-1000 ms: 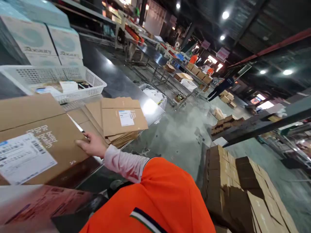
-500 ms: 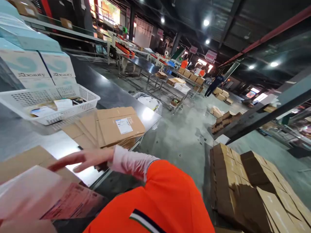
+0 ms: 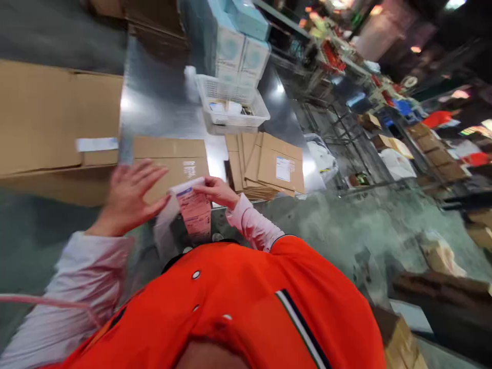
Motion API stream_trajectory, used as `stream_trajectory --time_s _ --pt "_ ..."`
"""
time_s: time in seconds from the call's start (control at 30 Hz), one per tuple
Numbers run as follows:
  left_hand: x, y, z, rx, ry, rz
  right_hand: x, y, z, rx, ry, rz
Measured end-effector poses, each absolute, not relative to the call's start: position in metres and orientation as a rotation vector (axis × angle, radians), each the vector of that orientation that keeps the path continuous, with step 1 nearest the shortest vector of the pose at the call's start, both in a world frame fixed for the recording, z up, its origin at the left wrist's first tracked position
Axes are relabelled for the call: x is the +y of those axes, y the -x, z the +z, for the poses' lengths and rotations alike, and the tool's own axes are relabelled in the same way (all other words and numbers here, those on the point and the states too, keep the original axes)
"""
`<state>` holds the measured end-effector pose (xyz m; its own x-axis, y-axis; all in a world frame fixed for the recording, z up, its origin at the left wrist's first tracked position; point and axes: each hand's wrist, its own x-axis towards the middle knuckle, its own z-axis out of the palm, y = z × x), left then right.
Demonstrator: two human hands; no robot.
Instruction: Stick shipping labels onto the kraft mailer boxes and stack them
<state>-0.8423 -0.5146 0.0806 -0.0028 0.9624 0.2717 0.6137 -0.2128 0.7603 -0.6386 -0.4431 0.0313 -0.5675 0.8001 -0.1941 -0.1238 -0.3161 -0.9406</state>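
A strip of printed labels (image 3: 195,212) on white backing hangs at the table's front edge, before my body. The fingers of my right hand (image 3: 218,191) are pinched on its upper edge. My left hand (image 3: 130,197) is spread, palm down, over the left part of a flattened cardboard carton (image 3: 172,154). Its thumb tip reaches the strip's upper left corner; whether it touches cannot be told. To the right of my right hand lies a stack of flat cartons (image 3: 269,164), the top one bearing a white label (image 3: 283,169).
A white plastic basket (image 3: 234,120) with papers stands farther back on the metal table (image 3: 154,102), before pale blue boxes (image 3: 234,51). A large cardboard box (image 3: 57,118) is at the left. A pink cord (image 3: 46,302) crosses my left sleeve. Cartons lie on the floor at right.
The view has swung left and down, bringing my left hand into full view. My right hand, stretched out above the label strip before, now grips its upper edge.
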Motion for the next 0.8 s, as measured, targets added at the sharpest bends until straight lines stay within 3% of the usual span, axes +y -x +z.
stream_trajectory --time_s 0.1,0.2,0.33,0.47,0.63,0.8 --pt "-0.533 0.841 0.063 1.483 -1.354 1.185 -0.443 0.667 0.020 -1.054 0.865 1.985" --pt "-0.529 0.825 0.049 1.493 -0.991 1.329 -0.441 0.678 0.021 -1.151 0.972 1.884" --pt "-0.526 0.820 0.035 1.581 -0.877 1.424 -0.437 0.677 0.031 -1.655 1.040 1.460" --pt "-0.529 0.821 0.020 1.514 -0.783 1.470 -0.433 0.674 0.038 -2.169 0.893 1.363" --pt "-0.530 0.809 -0.006 1.654 -0.579 1.544 -0.440 0.679 0.031 -2.297 1.105 1.051" --pt "-0.530 0.817 -0.030 1.559 -0.502 1.428 -0.413 0.703 0.005 -2.309 1.078 1.079"
